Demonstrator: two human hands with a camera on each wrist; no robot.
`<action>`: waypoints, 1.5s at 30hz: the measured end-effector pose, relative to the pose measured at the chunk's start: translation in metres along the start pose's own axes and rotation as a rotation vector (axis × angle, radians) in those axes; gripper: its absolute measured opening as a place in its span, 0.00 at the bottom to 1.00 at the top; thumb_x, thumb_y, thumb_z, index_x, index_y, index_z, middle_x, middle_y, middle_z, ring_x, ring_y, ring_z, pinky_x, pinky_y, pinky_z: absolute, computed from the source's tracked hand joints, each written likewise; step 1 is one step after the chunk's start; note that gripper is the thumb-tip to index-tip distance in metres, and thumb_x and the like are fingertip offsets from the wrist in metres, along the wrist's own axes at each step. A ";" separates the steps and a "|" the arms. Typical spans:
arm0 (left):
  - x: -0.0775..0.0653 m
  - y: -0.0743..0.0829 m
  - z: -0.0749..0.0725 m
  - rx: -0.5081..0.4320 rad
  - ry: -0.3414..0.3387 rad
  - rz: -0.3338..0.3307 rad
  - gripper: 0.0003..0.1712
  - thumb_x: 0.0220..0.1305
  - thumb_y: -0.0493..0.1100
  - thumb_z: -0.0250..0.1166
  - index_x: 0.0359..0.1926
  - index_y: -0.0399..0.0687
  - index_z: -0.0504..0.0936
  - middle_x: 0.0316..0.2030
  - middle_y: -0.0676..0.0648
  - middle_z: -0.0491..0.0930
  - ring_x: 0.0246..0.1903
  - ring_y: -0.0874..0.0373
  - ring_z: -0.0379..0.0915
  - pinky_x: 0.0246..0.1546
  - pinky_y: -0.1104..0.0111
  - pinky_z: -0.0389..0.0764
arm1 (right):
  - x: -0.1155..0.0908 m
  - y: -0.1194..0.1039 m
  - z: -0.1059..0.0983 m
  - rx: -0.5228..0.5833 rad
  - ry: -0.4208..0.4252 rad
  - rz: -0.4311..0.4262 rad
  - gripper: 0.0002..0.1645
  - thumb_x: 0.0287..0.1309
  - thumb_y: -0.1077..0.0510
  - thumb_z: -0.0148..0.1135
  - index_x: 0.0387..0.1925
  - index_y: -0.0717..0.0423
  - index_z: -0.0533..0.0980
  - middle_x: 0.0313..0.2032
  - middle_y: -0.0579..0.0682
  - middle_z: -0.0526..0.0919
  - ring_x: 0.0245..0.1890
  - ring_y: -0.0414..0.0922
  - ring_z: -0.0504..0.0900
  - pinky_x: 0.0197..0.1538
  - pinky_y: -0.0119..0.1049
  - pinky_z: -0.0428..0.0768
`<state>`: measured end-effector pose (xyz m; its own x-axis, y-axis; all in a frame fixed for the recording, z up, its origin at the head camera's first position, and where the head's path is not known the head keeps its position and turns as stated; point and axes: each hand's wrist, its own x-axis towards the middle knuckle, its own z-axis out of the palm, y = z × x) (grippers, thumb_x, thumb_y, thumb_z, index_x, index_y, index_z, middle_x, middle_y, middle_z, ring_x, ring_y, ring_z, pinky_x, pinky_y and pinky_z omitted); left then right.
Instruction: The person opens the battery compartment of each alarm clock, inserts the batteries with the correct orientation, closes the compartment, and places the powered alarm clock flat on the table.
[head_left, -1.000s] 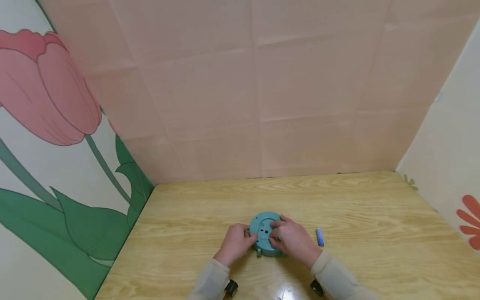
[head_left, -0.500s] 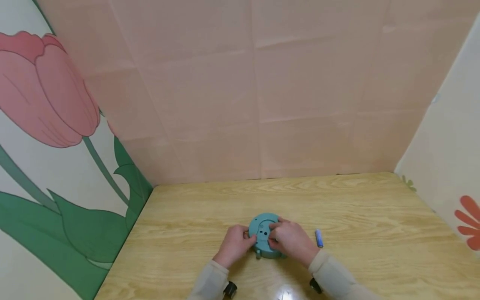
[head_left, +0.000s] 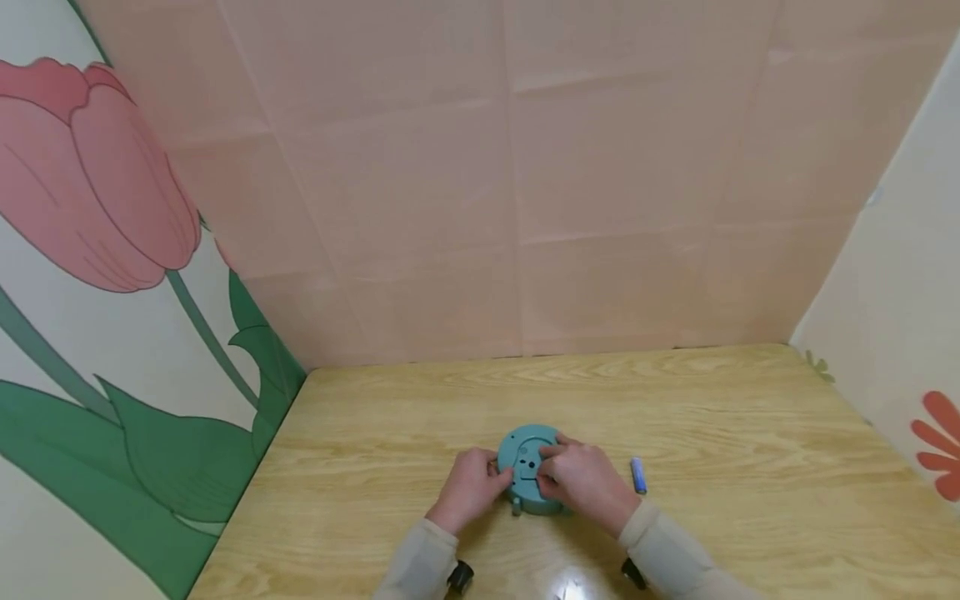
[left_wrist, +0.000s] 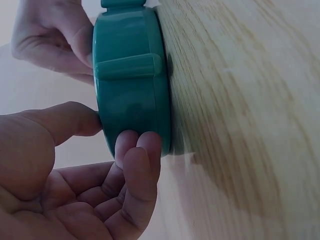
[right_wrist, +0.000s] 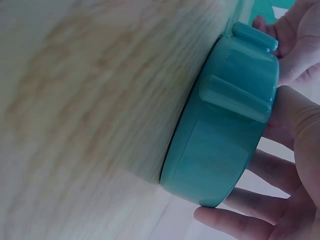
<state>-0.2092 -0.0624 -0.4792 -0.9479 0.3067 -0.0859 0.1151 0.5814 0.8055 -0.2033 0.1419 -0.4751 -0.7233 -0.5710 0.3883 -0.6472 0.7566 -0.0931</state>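
A round teal clock-like case (head_left: 522, 442) with stubby feet lies flat on the table, its back facing up with small dark holes. The left hand (head_left: 472, 483) grips its left edge. In the left wrist view, the thumb presses the upper rim and curled fingertips (left_wrist: 137, 155) touch the side wall. Over the right part of the back, the right hand (head_left: 588, 483) holds the case with bent fingers. In the right wrist view its thumb (right_wrist: 295, 112) lies at the back's edge, and a fingertip touches the rim. What lies under the right fingertips is hidden.
A blue cylindrical battery (head_left: 638, 476) lies on the wood-grain table (head_left: 375, 417), right of the right hand. A pinkish sheet (head_left: 420, 183) covers the wall behind the table. Side panels with flower prints stand left and right.
A thin dark line now shows across the back of the case beside the right fingertips. Both hands keep nearly the same places, and the battery has not moved.
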 end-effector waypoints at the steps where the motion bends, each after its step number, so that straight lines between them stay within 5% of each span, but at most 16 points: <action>1: 0.000 0.000 0.000 -0.001 -0.002 0.000 0.15 0.68 0.42 0.63 0.49 0.37 0.85 0.12 0.55 0.68 0.11 0.64 0.61 0.13 0.74 0.60 | -0.001 0.000 0.001 -0.001 0.014 -0.002 0.06 0.46 0.62 0.72 0.20 0.48 0.86 0.38 0.53 0.89 0.44 0.58 0.87 0.41 0.52 0.85; 9: 0.000 0.001 0.000 -0.005 -0.009 -0.012 0.18 0.68 0.43 0.63 0.53 0.35 0.83 0.12 0.55 0.68 0.12 0.64 0.61 0.13 0.74 0.60 | -0.008 0.004 0.004 -0.005 0.123 -0.026 0.05 0.46 0.60 0.75 0.23 0.46 0.86 0.39 0.52 0.89 0.44 0.59 0.87 0.38 0.49 0.86; 17: -0.002 0.001 0.003 0.088 0.039 -0.040 0.20 0.66 0.45 0.65 0.52 0.35 0.84 0.13 0.55 0.67 0.13 0.63 0.61 0.14 0.71 0.59 | -0.012 0.002 0.004 0.027 0.102 0.018 0.04 0.50 0.56 0.76 0.27 0.43 0.87 0.46 0.49 0.82 0.46 0.50 0.83 0.24 0.32 0.78; 22: -0.002 0.002 0.002 0.109 0.057 -0.044 0.23 0.66 0.47 0.66 0.53 0.34 0.83 0.12 0.56 0.68 0.13 0.64 0.62 0.15 0.71 0.62 | -0.014 0.003 0.003 0.083 0.066 0.096 0.02 0.55 0.54 0.74 0.28 0.42 0.87 0.52 0.52 0.80 0.55 0.53 0.78 0.31 0.41 0.84; 29: 0.001 0.006 -0.001 0.105 0.068 -0.060 0.26 0.67 0.48 0.66 0.56 0.32 0.81 0.13 0.55 0.70 0.13 0.64 0.62 0.15 0.71 0.63 | -0.011 0.008 0.001 0.149 0.114 0.084 0.03 0.53 0.54 0.76 0.28 0.47 0.87 0.50 0.54 0.82 0.55 0.54 0.79 0.56 0.56 0.78; 45: -0.001 0.003 0.000 0.113 0.070 -0.061 0.27 0.66 0.49 0.66 0.56 0.32 0.81 0.16 0.55 0.73 0.14 0.64 0.64 0.15 0.70 0.65 | -0.015 0.012 -0.005 0.208 0.158 0.114 0.03 0.53 0.58 0.75 0.29 0.47 0.86 0.52 0.54 0.81 0.52 0.53 0.79 0.54 0.54 0.79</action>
<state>-0.2083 -0.0608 -0.4762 -0.9721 0.2171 -0.0889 0.0853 0.6801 0.7282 -0.1988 0.1614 -0.4773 -0.7585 -0.4168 0.5009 -0.6110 0.7221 -0.3243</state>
